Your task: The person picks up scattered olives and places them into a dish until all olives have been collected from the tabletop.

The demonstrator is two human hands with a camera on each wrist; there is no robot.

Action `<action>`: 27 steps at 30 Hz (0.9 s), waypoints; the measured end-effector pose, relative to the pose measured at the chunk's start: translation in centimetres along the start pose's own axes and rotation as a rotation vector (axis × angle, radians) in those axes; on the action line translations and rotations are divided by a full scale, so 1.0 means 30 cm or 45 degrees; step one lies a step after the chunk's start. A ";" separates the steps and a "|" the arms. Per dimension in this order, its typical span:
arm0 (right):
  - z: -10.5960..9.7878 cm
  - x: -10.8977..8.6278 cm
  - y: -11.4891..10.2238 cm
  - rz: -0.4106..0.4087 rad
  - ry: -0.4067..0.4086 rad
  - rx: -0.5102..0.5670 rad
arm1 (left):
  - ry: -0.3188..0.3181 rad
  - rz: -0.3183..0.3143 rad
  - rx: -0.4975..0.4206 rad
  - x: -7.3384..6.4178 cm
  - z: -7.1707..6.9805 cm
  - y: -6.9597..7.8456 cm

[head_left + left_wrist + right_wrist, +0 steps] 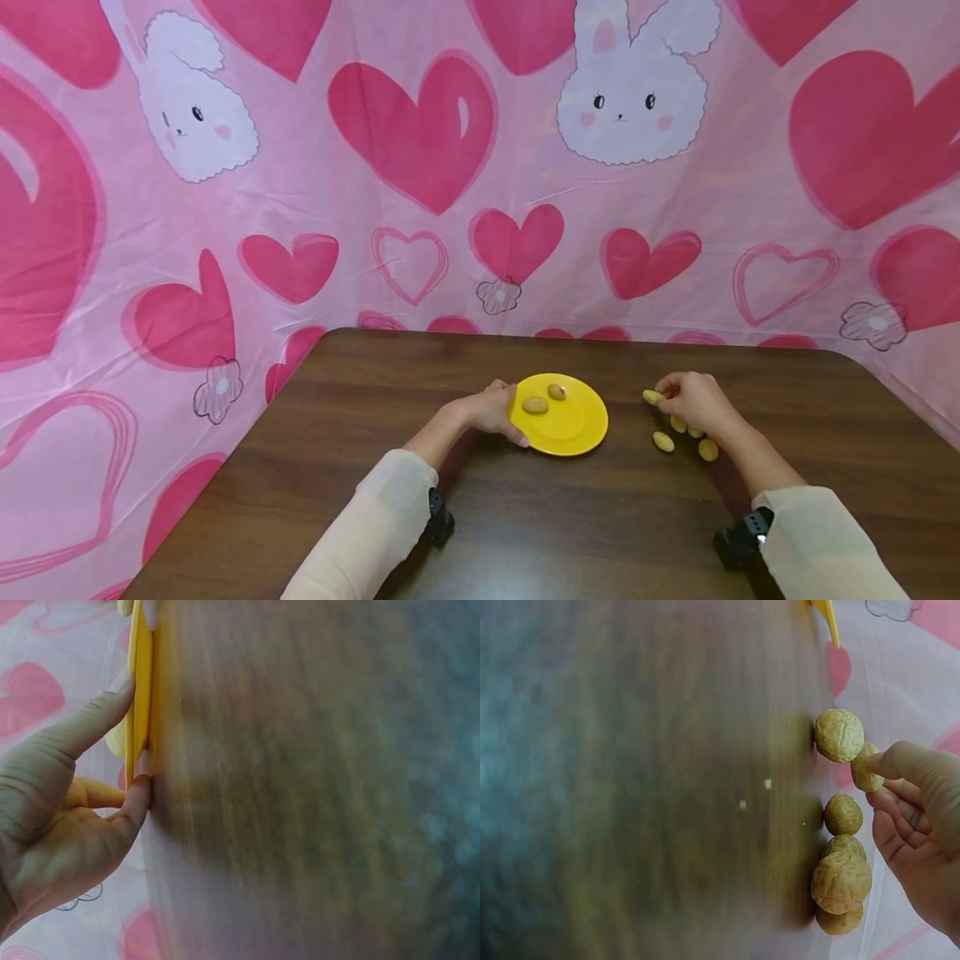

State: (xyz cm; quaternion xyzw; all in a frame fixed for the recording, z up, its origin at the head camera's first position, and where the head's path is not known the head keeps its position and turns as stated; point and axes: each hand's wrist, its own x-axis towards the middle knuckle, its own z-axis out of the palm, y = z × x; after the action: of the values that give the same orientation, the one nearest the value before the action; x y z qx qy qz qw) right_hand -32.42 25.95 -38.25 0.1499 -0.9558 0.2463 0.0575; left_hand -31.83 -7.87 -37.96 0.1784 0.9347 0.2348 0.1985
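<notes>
My left hand [491, 410] grips the left edge of a round yellow plate [573, 429]. In the left wrist view, the thumb lies along the rim of the plate [141, 697] with other fingers at the same edge. Two small potatoes [536, 405] rest on the plate's left and upper part. Right of the plate, my right hand [697, 402] pinches one small potato [866, 769] between thumb and fingertips. Several more wrinkled potatoes lie on the table below that hand, including a loose one [663, 442] nearest the plate and a rounder one [708, 450] close to the wrist.
The brown wooden table [570, 533] ends at a pink cloth backdrop [525, 183] printed with hearts and rabbits. Both forearms in pale sleeves reach in from the front, each wearing a black wrist camera. Two tiny pale specks [768, 784] lie on the tabletop.
</notes>
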 end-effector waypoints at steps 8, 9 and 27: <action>0.008 0.008 -0.012 0.000 0.043 0.031 | -0.001 -0.006 -0.001 -0.001 -0.001 0.001; 0.008 0.009 -0.015 -0.006 0.054 0.033 | 0.000 -0.006 -0.001 -0.001 -0.001 0.001; 0.040 0.037 -0.099 -0.058 0.083 0.106 | -0.002 0.027 0.028 0.001 -0.004 0.000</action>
State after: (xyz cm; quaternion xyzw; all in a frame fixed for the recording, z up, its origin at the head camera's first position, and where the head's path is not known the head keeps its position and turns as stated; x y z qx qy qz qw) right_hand -32.59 22.60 -37.75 0.1657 -0.9387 0.2892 0.0880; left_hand -31.92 -7.89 -37.87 0.1906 0.9352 0.2264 0.1947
